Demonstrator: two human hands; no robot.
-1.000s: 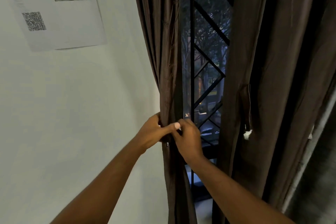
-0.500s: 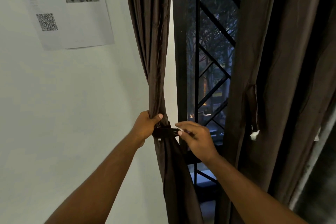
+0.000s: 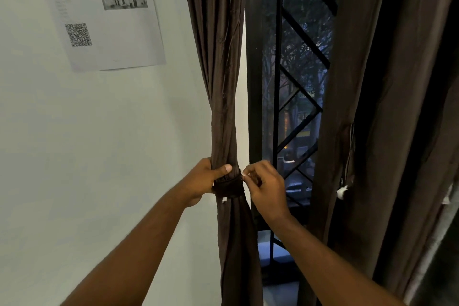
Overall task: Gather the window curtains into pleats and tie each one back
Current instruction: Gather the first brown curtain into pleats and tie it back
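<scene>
The left brown curtain (image 3: 221, 82) hangs gathered into a narrow bundle beside the window frame. A dark tieback band (image 3: 229, 187) wraps the bundle at its waist, with a small white tab below it. My left hand (image 3: 207, 179) grips the bundle just above the band, thumb across the front. My right hand (image 3: 263, 184) pinches the band's end at the bundle's right side. The right brown curtain (image 3: 372, 107) hangs loose, and its own tieback strap (image 3: 346, 169) with a white end dangles against it.
A white wall (image 3: 99, 156) fills the left side, with a printed sheet (image 3: 106, 20) carrying a QR code taped to it. A black window grille (image 3: 298, 107) with diagonal bars stands between the curtains, dusk trees behind it.
The left curtain went from loosely held to a tight bundle with the band around it. My right hand moved from in front of the fabric to the band's right end.
</scene>
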